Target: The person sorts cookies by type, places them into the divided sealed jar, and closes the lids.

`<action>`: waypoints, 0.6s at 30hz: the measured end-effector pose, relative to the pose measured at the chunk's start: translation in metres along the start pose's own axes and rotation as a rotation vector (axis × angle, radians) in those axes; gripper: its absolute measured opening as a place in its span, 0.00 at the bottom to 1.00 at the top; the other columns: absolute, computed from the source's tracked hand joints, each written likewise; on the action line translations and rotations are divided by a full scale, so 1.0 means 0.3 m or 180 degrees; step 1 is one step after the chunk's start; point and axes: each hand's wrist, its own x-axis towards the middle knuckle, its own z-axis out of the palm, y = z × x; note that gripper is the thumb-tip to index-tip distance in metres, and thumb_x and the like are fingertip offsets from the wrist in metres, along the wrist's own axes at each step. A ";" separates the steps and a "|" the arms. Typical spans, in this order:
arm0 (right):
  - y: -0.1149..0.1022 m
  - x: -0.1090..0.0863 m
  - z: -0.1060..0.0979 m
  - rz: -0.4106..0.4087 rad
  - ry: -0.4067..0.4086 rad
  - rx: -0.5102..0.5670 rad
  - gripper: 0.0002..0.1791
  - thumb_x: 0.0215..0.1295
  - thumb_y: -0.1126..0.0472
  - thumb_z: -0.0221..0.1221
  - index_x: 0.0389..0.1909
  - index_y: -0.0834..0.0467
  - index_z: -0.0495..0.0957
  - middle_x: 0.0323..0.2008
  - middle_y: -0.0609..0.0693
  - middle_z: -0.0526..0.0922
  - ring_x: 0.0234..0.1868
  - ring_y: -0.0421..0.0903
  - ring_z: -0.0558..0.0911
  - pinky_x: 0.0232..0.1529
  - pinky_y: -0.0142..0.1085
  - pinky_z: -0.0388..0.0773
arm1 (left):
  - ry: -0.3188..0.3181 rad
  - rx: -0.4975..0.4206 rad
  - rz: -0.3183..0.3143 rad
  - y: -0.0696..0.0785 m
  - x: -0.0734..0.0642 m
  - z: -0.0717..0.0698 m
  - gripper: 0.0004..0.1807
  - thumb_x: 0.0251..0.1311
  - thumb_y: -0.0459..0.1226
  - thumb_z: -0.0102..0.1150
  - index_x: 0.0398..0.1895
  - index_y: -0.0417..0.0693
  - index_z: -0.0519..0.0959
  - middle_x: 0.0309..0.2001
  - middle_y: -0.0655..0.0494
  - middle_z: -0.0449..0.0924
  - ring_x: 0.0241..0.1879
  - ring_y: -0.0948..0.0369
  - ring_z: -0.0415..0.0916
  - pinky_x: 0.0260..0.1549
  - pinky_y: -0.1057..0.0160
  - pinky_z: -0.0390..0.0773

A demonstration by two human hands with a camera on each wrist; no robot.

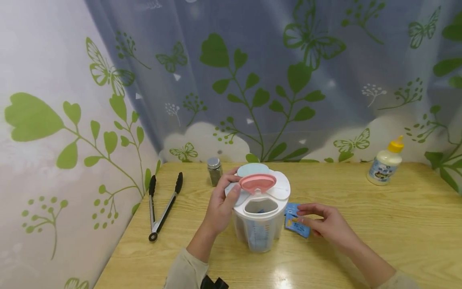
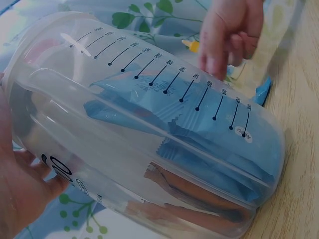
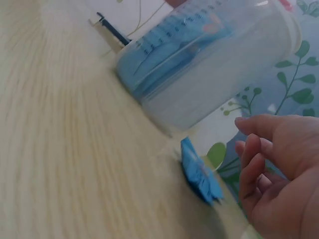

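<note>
A clear divided storage canister with a white lid stands on the table, and my left hand grips it at the lid's left side. The lid's pink flap is raised, uncovering the front opening. Through the wall, blue packets fill one compartment and brown packets another. Right of the canister lie small blue packets. My right hand hovers at them with loosely bent fingers and nothing held. In the right wrist view a blue packet lies below the fingertips, apart from them.
Black-tipped tongs lie spread at the table's left. A small spice jar with a metal cap stands behind the canister. At the back right is a white bottle with a yellow nozzle. A patterned curtain hangs along the back edge.
</note>
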 end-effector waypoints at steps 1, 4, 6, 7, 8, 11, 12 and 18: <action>0.011 0.004 -0.001 0.0014 -0.0015 -0.0034 0.27 0.64 0.58 0.67 0.60 0.66 0.75 0.54 0.60 0.82 0.18 0.36 0.69 0.22 0.32 0.71 | 0.0000 -0.0005 0.0001 0.000 -0.001 0.000 0.13 0.74 0.36 0.43 0.51 0.35 0.70 0.71 0.39 0.63 0.72 0.43 0.60 0.63 0.69 0.70; 0.039 0.014 -0.005 0.0035 -0.0045 -0.0131 0.27 0.62 0.58 0.68 0.59 0.66 0.76 0.58 0.64 0.80 0.18 0.36 0.70 0.22 0.32 0.73 | -0.0004 -0.0020 0.0004 0.000 -0.003 0.000 0.13 0.74 0.36 0.43 0.51 0.35 0.70 0.71 0.39 0.62 0.73 0.43 0.60 0.63 0.69 0.70; 0.056 0.019 -0.008 0.0017 -0.0071 -0.0211 0.28 0.60 0.58 0.69 0.58 0.66 0.76 0.58 0.65 0.80 0.16 0.36 0.70 0.22 0.32 0.74 | -0.0003 -0.0027 0.0012 0.000 -0.003 0.000 0.13 0.74 0.36 0.43 0.51 0.35 0.70 0.72 0.39 0.62 0.73 0.44 0.60 0.63 0.68 0.70; 0.064 0.021 -0.009 -0.0004 -0.0086 -0.0248 0.27 0.60 0.58 0.69 0.58 0.66 0.77 0.58 0.65 0.80 0.15 0.35 0.69 0.22 0.31 0.74 | -0.0002 -0.0026 0.0019 0.000 -0.003 -0.001 0.13 0.74 0.36 0.43 0.52 0.35 0.70 0.72 0.39 0.62 0.73 0.44 0.60 0.63 0.68 0.70; 0.071 0.024 -0.008 -0.0017 -0.0097 -0.0291 0.27 0.59 0.58 0.70 0.57 0.66 0.77 0.57 0.65 0.81 0.15 0.35 0.68 0.21 0.31 0.74 | 0.0001 -0.0022 0.0017 -0.001 -0.003 -0.002 0.13 0.74 0.36 0.43 0.51 0.35 0.70 0.72 0.39 0.62 0.73 0.44 0.60 0.63 0.68 0.70; 0.082 0.025 -0.002 -0.0041 -0.0114 -0.0437 0.28 0.57 0.57 0.71 0.56 0.65 0.78 0.56 0.64 0.82 0.20 0.36 0.72 0.22 0.32 0.75 | 0.0001 0.0001 0.0011 -0.002 -0.004 -0.004 0.13 0.74 0.36 0.43 0.52 0.36 0.70 0.72 0.40 0.62 0.73 0.44 0.60 0.64 0.68 0.70; 0.084 0.025 0.000 -0.0046 -0.0112 -0.0479 0.28 0.57 0.57 0.72 0.56 0.65 0.78 0.56 0.64 0.82 0.23 0.36 0.74 0.22 0.32 0.75 | -0.0002 0.0004 0.0005 -0.002 -0.004 -0.004 0.12 0.74 0.36 0.43 0.52 0.36 0.70 0.72 0.40 0.62 0.73 0.44 0.60 0.64 0.68 0.70; 0.087 0.023 0.007 -0.0106 -0.0029 -0.0776 0.29 0.53 0.56 0.74 0.55 0.64 0.79 0.53 0.62 0.83 0.43 0.43 0.80 0.24 0.35 0.78 | -0.0011 -0.0050 0.0010 -0.002 -0.003 -0.006 0.12 0.74 0.36 0.44 0.52 0.35 0.70 0.72 0.39 0.62 0.72 0.44 0.60 0.63 0.68 0.70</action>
